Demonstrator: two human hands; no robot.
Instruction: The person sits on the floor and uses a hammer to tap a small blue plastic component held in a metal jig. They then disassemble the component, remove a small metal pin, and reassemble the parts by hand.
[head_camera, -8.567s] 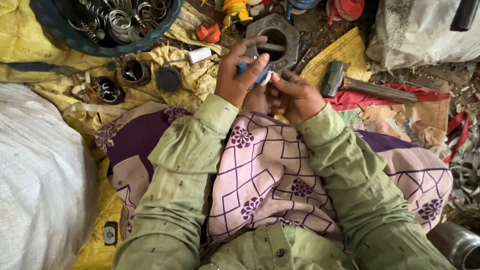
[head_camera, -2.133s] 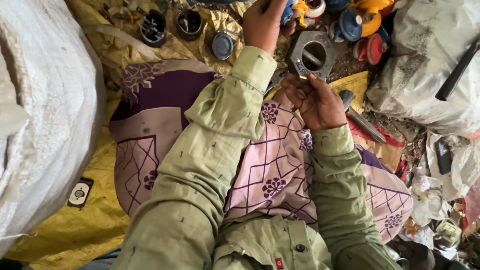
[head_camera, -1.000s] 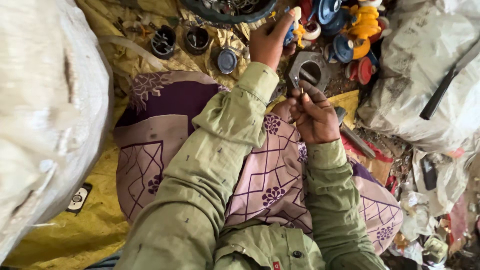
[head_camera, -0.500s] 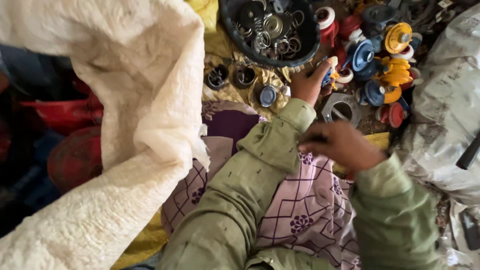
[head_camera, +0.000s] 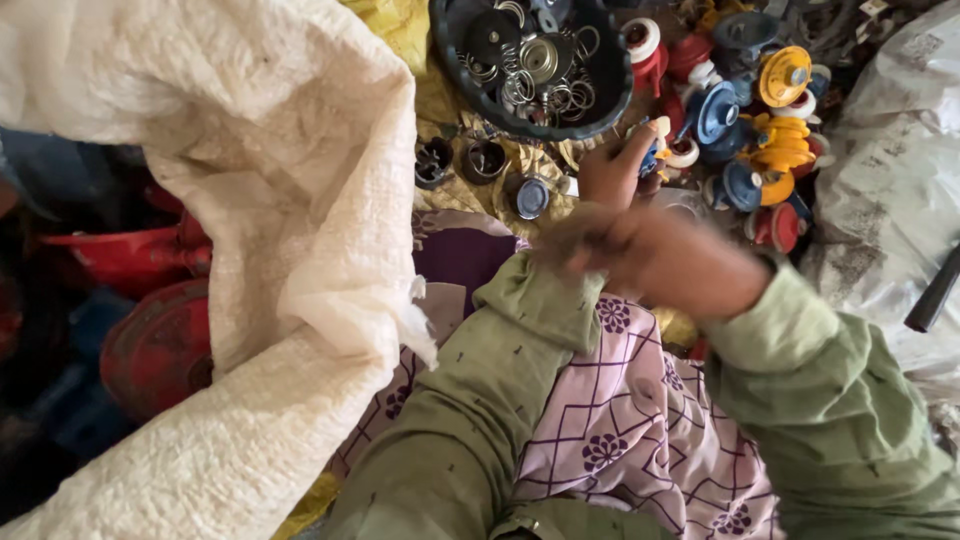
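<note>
A big white woven sack (head_camera: 250, 230) is filling the left of your view, and red metal shapes (head_camera: 150, 300) are showing in the shadow beyond it. A dark round tray (head_camera: 600, 95) is sitting at the top, holding springs, rings and discs. Two small dark cups (head_camera: 460, 160) and a blue-centred cap (head_camera: 532, 197) are lying just below it on yellow cloth (head_camera: 440, 100). Red, blue and yellow plastic parts (head_camera: 760, 110) are crowding the upper right beside another pale sack (head_camera: 890, 180).

Yellow cloth (head_camera: 415, 40), black parts basin (head_camera: 530, 70), coloured impellers (head_camera: 760, 130)
</note>
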